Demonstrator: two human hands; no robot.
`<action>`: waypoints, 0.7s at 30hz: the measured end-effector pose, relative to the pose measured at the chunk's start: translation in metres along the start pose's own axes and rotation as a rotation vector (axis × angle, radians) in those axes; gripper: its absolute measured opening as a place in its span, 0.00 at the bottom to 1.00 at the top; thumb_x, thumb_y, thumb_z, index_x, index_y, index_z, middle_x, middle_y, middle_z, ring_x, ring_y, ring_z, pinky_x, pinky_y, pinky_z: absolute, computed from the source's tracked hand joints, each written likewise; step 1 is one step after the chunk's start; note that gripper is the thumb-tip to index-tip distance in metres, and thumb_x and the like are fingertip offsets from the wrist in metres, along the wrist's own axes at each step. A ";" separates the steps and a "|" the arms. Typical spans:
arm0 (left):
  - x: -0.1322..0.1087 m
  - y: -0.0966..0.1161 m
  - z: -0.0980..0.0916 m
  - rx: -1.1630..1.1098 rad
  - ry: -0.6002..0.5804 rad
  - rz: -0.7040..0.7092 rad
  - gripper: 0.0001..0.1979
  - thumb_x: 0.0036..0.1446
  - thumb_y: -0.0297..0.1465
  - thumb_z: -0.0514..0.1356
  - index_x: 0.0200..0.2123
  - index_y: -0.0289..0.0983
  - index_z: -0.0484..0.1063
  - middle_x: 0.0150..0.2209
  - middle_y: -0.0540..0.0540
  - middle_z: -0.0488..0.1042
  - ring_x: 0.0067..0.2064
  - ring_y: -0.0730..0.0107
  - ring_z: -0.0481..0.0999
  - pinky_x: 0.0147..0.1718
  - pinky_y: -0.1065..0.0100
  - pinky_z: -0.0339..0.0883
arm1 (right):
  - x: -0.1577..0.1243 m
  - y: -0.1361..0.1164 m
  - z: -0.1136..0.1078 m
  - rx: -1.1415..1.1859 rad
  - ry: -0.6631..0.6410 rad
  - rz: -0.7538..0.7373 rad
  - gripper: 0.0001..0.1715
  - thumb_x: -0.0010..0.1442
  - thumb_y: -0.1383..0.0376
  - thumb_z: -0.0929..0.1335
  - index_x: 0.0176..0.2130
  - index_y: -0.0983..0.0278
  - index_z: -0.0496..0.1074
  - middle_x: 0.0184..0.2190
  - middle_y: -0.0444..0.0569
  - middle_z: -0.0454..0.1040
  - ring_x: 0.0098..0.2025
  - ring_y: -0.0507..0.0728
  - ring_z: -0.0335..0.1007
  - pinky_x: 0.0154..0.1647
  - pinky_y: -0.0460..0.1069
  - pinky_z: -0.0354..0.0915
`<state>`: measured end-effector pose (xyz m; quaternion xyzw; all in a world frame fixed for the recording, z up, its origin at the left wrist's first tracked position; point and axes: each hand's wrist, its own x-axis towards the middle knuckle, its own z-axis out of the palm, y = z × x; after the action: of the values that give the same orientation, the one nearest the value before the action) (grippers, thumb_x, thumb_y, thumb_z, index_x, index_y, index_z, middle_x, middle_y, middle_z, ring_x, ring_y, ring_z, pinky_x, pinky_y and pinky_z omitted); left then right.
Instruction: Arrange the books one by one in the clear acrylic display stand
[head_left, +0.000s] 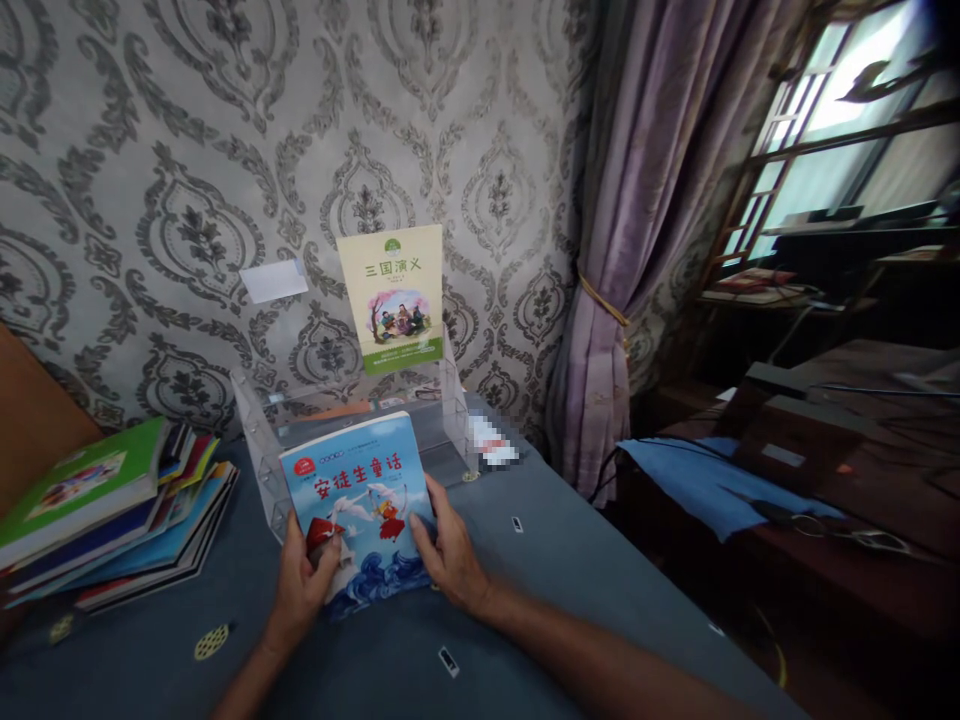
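Note:
A blue picture-covered book point(367, 520) with red Chinese lettering is held up, tilted back, between both my hands. My left hand point(304, 575) grips its left edge, thumb across the front cover. On the right edge my right hand point(454, 555) is closed the same way, its thumb on the cover too; the fingers behind are hidden. Just beyond the book stands a clear plastic rack point(454, 410), partly covered by it. In the rack's upper back part a cream and green book point(397, 300) stands upright, its cover facing me.
At the left lies an uneven stack of books point(112, 510) on the grey-blue table point(555, 620). A white label point(274, 281) shows above the rack's left side. Beyond the table's right edge are a purple curtain point(637, 250), a blue cloth point(690, 485) and cluttered dark furniture.

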<state>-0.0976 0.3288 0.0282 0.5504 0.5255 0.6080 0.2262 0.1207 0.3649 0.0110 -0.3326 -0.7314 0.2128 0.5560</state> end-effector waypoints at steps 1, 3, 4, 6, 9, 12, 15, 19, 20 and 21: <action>0.001 0.001 -0.001 -0.010 -0.026 -0.014 0.31 0.56 0.42 0.64 0.60 0.38 0.64 0.48 0.40 0.77 0.54 0.53 0.76 0.56 0.55 0.70 | 0.000 -0.001 -0.001 0.007 -0.007 0.012 0.31 0.69 0.63 0.61 0.68 0.62 0.54 0.57 0.57 0.74 0.54 0.62 0.74 0.57 0.57 0.71; 0.004 0.002 -0.005 -0.026 -0.063 -0.033 0.33 0.54 0.42 0.65 0.60 0.38 0.64 0.49 0.40 0.77 0.54 0.52 0.76 0.56 0.55 0.70 | 0.000 -0.001 -0.001 0.022 -0.023 0.044 0.32 0.69 0.62 0.61 0.68 0.62 0.54 0.55 0.56 0.75 0.51 0.62 0.75 0.55 0.57 0.71; 0.006 0.004 -0.006 -0.030 -0.078 -0.037 0.33 0.53 0.42 0.66 0.60 0.38 0.64 0.49 0.40 0.77 0.54 0.52 0.76 0.55 0.56 0.71 | 0.001 -0.001 -0.002 0.028 -0.030 0.061 0.32 0.69 0.62 0.61 0.68 0.62 0.54 0.54 0.56 0.75 0.48 0.61 0.76 0.53 0.57 0.72; 0.009 0.009 -0.007 -0.026 -0.113 -0.040 0.34 0.52 0.41 0.66 0.61 0.38 0.64 0.50 0.40 0.76 0.55 0.52 0.76 0.55 0.57 0.71 | 0.003 0.001 -0.002 0.039 -0.045 0.090 0.32 0.67 0.63 0.62 0.68 0.62 0.54 0.51 0.54 0.76 0.43 0.60 0.75 0.51 0.57 0.72; 0.013 0.018 -0.007 -0.002 -0.170 -0.046 0.33 0.53 0.41 0.65 0.60 0.38 0.64 0.51 0.40 0.75 0.56 0.53 0.75 0.56 0.58 0.69 | 0.007 0.003 -0.003 0.067 -0.054 0.120 0.32 0.65 0.64 0.63 0.66 0.63 0.56 0.45 0.52 0.77 0.35 0.57 0.72 0.45 0.54 0.72; 0.014 0.025 -0.006 0.033 -0.195 -0.055 0.33 0.51 0.40 0.66 0.60 0.37 0.64 0.49 0.41 0.76 0.55 0.52 0.75 0.56 0.57 0.68 | 0.010 0.004 -0.003 0.083 -0.043 0.144 0.31 0.65 0.63 0.63 0.65 0.64 0.58 0.41 0.50 0.76 0.29 0.55 0.68 0.40 0.53 0.70; 0.015 0.031 -0.007 0.044 -0.203 -0.044 0.31 0.51 0.38 0.66 0.57 0.38 0.65 0.49 0.42 0.76 0.54 0.54 0.75 0.55 0.58 0.68 | 0.012 0.003 -0.003 0.084 -0.047 0.164 0.30 0.66 0.61 0.62 0.65 0.64 0.58 0.43 0.52 0.76 0.26 0.54 0.64 0.36 0.53 0.69; 0.016 0.045 -0.009 0.045 -0.232 -0.019 0.23 0.55 0.39 0.65 0.53 0.39 0.69 0.49 0.44 0.77 0.52 0.58 0.76 0.52 0.63 0.68 | 0.015 0.003 -0.004 0.132 -0.047 0.142 0.30 0.67 0.60 0.62 0.65 0.65 0.57 0.50 0.56 0.74 0.36 0.58 0.72 0.43 0.55 0.70; 0.017 0.049 -0.008 0.039 -0.232 -0.026 0.22 0.55 0.40 0.65 0.51 0.39 0.70 0.48 0.44 0.78 0.50 0.58 0.77 0.51 0.64 0.69 | 0.016 0.003 -0.005 0.150 -0.042 0.133 0.29 0.68 0.59 0.62 0.64 0.65 0.58 0.51 0.57 0.74 0.41 0.60 0.73 0.47 0.56 0.69; 0.017 0.053 -0.008 0.026 -0.220 -0.038 0.21 0.56 0.41 0.65 0.50 0.39 0.71 0.46 0.45 0.78 0.48 0.59 0.77 0.49 0.64 0.70 | 0.017 0.003 -0.006 0.167 -0.037 0.126 0.28 0.68 0.59 0.62 0.64 0.65 0.58 0.52 0.57 0.74 0.46 0.61 0.74 0.50 0.57 0.69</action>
<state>-0.0938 0.3224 0.0838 0.6066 0.5157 0.5326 0.2869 0.1242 0.3784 0.0221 -0.3264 -0.6988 0.3137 0.5538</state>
